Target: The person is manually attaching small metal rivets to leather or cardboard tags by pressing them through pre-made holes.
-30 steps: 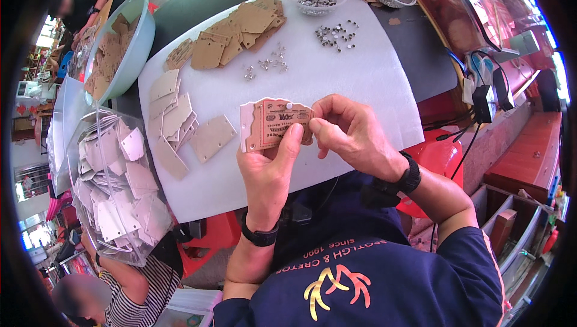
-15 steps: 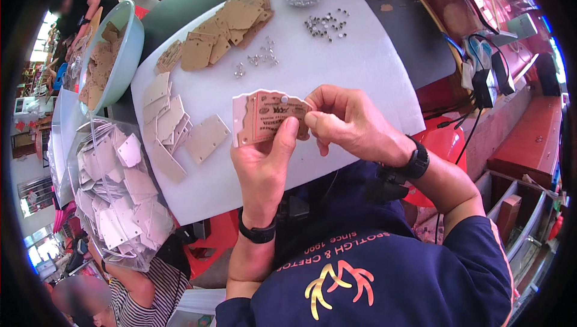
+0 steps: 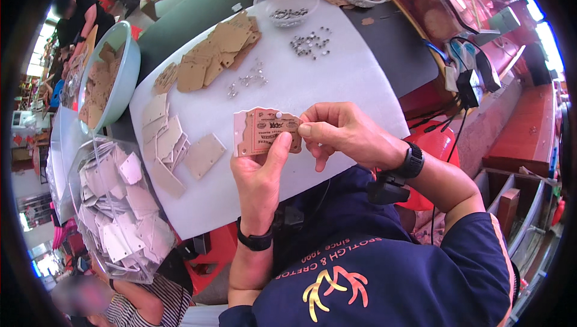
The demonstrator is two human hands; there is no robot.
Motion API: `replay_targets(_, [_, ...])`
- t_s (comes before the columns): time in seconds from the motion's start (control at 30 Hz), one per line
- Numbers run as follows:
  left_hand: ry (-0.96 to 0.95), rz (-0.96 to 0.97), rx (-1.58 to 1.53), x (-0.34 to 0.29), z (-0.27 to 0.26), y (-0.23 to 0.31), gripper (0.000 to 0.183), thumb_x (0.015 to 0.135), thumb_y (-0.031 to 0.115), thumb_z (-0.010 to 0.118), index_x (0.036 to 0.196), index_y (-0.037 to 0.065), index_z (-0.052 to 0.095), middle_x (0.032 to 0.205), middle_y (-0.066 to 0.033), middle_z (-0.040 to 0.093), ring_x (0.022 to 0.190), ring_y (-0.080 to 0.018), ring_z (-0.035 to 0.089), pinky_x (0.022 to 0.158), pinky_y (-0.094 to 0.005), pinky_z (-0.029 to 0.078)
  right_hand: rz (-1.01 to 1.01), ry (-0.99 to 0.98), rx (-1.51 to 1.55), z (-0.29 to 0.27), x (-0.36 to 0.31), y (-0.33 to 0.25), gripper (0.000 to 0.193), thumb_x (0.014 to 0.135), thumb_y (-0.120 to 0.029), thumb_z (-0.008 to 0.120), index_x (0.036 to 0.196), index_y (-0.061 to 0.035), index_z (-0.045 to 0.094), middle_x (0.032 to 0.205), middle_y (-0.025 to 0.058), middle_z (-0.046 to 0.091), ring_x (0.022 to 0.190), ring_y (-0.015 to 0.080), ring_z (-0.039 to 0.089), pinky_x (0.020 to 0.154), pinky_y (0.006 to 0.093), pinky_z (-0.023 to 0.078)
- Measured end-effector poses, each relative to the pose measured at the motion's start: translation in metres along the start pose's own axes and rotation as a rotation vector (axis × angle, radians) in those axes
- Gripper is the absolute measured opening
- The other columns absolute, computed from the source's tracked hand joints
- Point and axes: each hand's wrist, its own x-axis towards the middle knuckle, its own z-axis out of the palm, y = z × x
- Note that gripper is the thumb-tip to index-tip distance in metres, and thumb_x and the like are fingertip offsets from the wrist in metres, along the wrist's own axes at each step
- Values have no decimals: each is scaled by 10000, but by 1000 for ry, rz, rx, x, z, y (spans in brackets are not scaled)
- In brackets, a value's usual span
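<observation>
My left hand (image 3: 259, 177) is closed on a brown printed card (image 3: 258, 136), its thumb across the front. Behind that card, a white-edged backing board (image 3: 238, 126) shows along the top and left side. A round, pale stud (image 3: 279, 115) sits at the card's top edge. With thumb and forefinger, my right hand (image 3: 354, 132) pinches the right end of the card. What lies between those fingertips is partly hidden. On the white table sheet (image 3: 288, 201) to the left lie several grey-white boards with small holes (image 3: 204, 154).
Farther off are brown cards (image 3: 210, 57), small clear pins (image 3: 249, 79), metal studs (image 3: 309, 45) and a clear tub of studs (image 3: 288, 12). At left stand a pale blue basin (image 3: 132, 57) and a clear bag of white boards (image 3: 120, 213). A co-worker sits at lower left.
The view has shifted slightly, so the table things appear a little left. The held card is a bit more level, and my right fingers remain at its right end.
</observation>
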Motion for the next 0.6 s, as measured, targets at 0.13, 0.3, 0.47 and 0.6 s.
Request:
replay_targets(0.13, [60,-3,-216,2,10,6,246,952,94,592,1173,-9,557,1044,-99,658,874,-157,655,789,-308,539,5,29,-81,-17,-11,-16,287,951,-259,602,1034,14,585,782,35,596,648,106,603,628,282,562])
replay_targets(0.3, [-48,-112,-192,18,23,7,219,955,111,594,1107,-39,545,980,-124,654,821,-189,677,759,-315,564,58,74,-232,-73,-23,-46,294,937,-248,608,1039,27,607,771,22,572,657,80,550,572,262,552])
replay_targets(0.47, [-250,-185,-141,45,72,-3,213,947,115,605,1062,-51,540,938,-139,660,802,-190,681,728,-302,572,130,110,-372,-144,-31,-64,340,923,-342,643,1005,-13,640,739,-18,566,634,53,540,508,206,465])
replay_targets(0.6, [-403,-290,2,74,112,-13,227,931,117,628,1034,-61,533,904,-154,664,761,-204,694,674,-292,586,257,85,-431,-202,-35,-65,346,916,-366,656,1004,-32,651,714,-43,563,604,38,535,490,191,422])
